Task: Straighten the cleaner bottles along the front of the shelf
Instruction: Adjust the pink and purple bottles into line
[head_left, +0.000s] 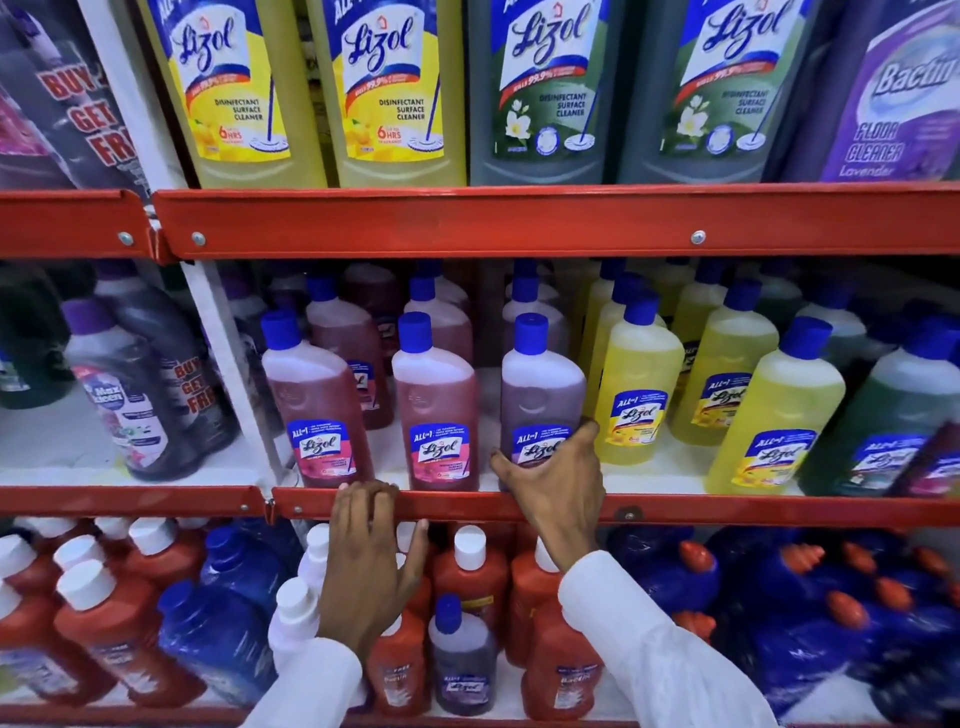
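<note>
On the middle shelf, blue-capped cleaner bottles stand along the front behind a red rail (727, 506). Two pink ones (317, 400) (436, 410) stand upright at the left. Beside them is a purple bottle (540, 395), and my right hand (556, 483) wraps around its base, thumb at the left, fingers at the right. My left hand (369, 551) rests on the red rail below the pink bottles, fingers curled over its top edge. Yellow bottles (636, 384) (774, 410) stand to the right, the front ones leaning and set at uneven depths.
More pink and yellow bottles fill the rows behind. A green bottle (893, 410) stands at far right. Large bottles (395, 88) line the upper shelf. Red and blue bottles (467, 571) crowd the lower shelf. A white upright post (228, 353) divides off the left bay with dark bottles (135, 395).
</note>
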